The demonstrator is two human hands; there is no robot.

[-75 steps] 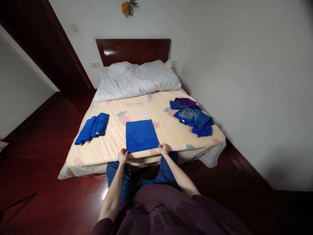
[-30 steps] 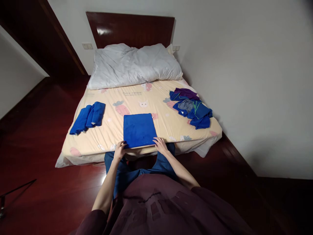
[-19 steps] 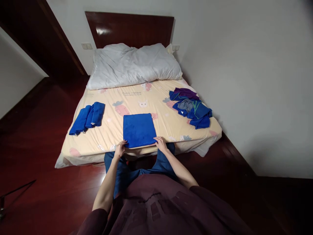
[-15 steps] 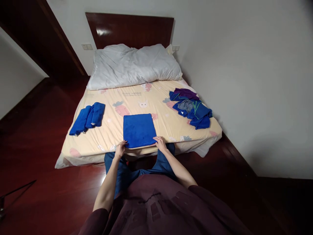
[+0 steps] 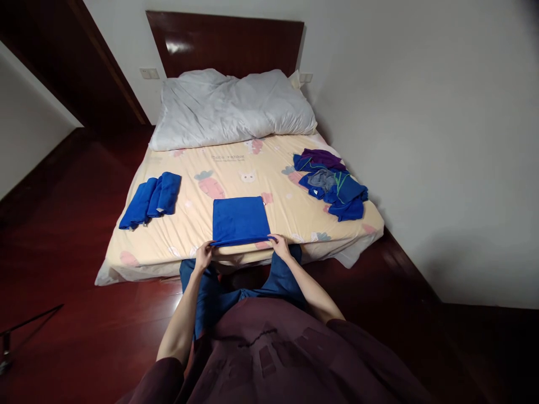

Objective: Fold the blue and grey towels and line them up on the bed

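Note:
A blue towel (image 5: 241, 219), folded to a near square, lies flat at the front of the bed. My left hand (image 5: 204, 256) pinches its near left corner, and my right hand (image 5: 279, 246) pinches the near right corner. Between them the near edge is lifted a little and turned over in a narrow fold. Rolled blue towels (image 5: 151, 201) lie side by side to the left. On the right is a loose heap of crumpled cloths (image 5: 332, 184) in blue, purple and grey, some with green edging.
The bed (image 5: 193, 220) has a yellow patterned sheet. A white quilt (image 5: 236, 109) lies bunched against the dark wooden headboard (image 5: 227, 42). A white wall (image 5: 442, 140) runs along the right. A thin black stand (image 5: 31, 320) is on the floor at lower left.
Both hands have gripped the towel's near edge and raised it, turning a narrow strip over. The towel now looks shorter from front to back. Rolls and heap stay put.

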